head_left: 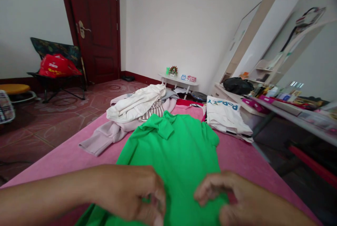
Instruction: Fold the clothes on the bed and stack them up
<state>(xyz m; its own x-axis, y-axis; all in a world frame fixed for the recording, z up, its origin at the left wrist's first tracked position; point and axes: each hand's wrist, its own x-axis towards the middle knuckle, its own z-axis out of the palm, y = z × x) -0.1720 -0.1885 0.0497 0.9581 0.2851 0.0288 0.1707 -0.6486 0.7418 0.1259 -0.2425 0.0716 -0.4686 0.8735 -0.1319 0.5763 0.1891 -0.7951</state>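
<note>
A bright green shirt (175, 148) lies spread lengthwise on a pink bed cover (237, 155), collar end away from me. My left hand (131, 192) is curled at the shirt's near edge, fingers pinched on the green cloth. My right hand (231, 198) is beside it, fingers bent and gripping the same near hem. Both forearms come in from the bottom of the view.
A heap of white, striped and lilac clothes (134, 111) lies beyond the shirt on the left. Folded white garments with blue lettering (226, 115) sit at the right. A cluttered desk (289, 108) runs along the right. A chair with a red bag (56, 66) stands by the dark door.
</note>
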